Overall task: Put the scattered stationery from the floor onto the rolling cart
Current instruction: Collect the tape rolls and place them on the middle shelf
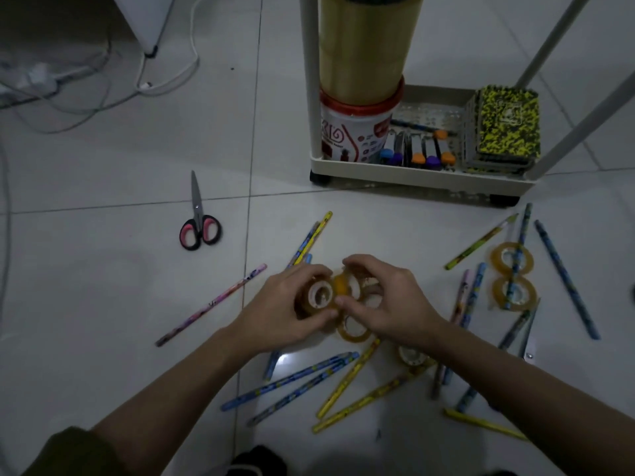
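White cables [165, 77] & power strip [37, 79] on tile floor [103, 166], top left

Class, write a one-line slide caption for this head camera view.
Both hands, left and right, gather tape rolls among scattered pencils beside the rolling cart.

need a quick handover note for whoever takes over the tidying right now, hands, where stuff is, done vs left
Left hand grips a tape roll; right hand pinches a second tape roll beside it, low over the floor.
Done: cart tray already holds markers, notebooks and a tub.
Left on the floor: scissors, pink pencil, many scattered pencils, two rolls at right, more rolls under the hands.
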`<action>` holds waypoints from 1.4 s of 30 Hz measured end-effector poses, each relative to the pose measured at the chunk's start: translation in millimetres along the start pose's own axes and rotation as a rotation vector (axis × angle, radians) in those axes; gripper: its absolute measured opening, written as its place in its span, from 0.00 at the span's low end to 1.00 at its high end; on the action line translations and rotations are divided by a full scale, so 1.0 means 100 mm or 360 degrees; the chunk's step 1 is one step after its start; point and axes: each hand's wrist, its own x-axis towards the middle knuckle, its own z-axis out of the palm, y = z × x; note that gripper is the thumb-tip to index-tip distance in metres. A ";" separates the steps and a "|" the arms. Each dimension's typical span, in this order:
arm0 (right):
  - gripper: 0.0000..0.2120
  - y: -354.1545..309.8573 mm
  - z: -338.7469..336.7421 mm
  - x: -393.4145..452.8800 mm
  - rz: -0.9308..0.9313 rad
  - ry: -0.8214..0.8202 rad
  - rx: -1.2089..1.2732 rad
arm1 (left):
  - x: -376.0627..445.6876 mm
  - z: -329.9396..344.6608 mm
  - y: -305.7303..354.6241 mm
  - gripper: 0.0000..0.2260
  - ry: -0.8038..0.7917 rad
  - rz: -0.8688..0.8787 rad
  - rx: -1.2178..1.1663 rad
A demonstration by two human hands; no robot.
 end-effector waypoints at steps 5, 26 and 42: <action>0.15 -0.12 0.10 -0.01 0.0378 -0.0112 0.0910 | -0.13 0.10 0.07 0.23 0.0339 -0.0213 -0.0365; 0.30 0.10 0.08 -0.21 -0.0104 -0.0312 -0.0681 | -0.17 -0.07 -0.07 0.26 0.0080 -0.0212 0.0135; 0.28 0.19 0.15 -0.23 -0.0028 -0.0158 -0.0593 | -0.03 -0.02 0.04 0.27 -0.0386 -0.0282 0.0661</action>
